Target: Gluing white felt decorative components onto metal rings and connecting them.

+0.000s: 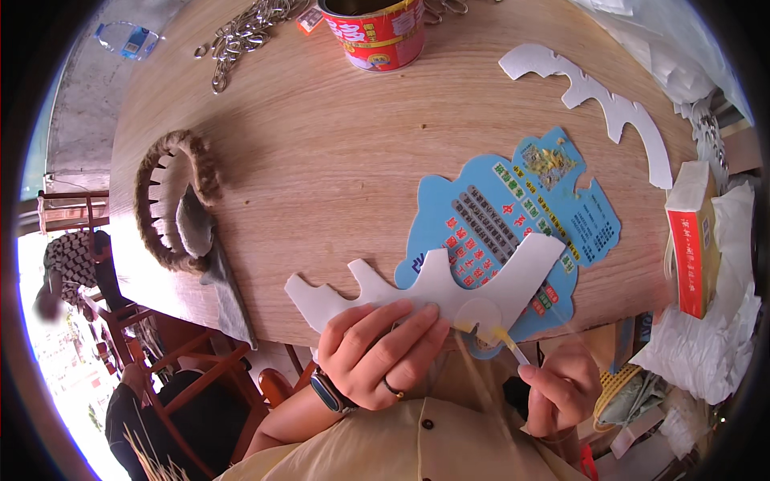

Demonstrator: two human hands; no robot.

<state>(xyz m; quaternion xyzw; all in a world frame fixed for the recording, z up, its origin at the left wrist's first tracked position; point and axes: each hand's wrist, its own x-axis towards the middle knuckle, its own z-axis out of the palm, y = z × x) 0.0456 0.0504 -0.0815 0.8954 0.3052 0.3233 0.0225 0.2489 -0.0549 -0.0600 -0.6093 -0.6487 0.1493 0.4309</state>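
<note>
White scalloped cutout point(433, 293), glue-daubed, table-edge.

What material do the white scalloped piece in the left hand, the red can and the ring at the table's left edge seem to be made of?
White scalloped piece: probably thin matte foam or card, since its cut edges are clean and it stays flat in the left hand.
Red can: likely metal, with a glossy printed wall.
Ring: looks wound with coarse brown rope, fuzzy and matte.
</note>
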